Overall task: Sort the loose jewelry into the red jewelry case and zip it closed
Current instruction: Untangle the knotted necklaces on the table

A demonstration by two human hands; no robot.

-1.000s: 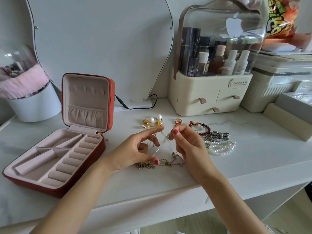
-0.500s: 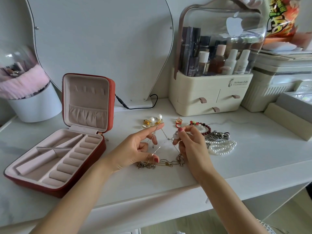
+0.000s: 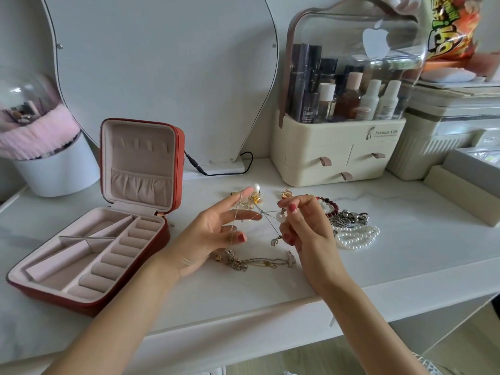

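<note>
Holding a thin silver chain (image 3: 266,216) above the desk (image 3: 405,253), I see my right hand (image 3: 305,228) pinching it between thumb and forefinger, a white pendant (image 3: 279,218) hanging just beside those fingers. My left hand (image 3: 213,234) lies palm up with fingers spread, the chain draped across them. The red jewelry case (image 3: 173,234) sits open on the left, its compartments bare. Pearl strands (image 3: 354,236), a beaded bracelet (image 3: 324,203) and a gold chain (image 3: 257,262) lie loose on the desk near my hands.
</note>
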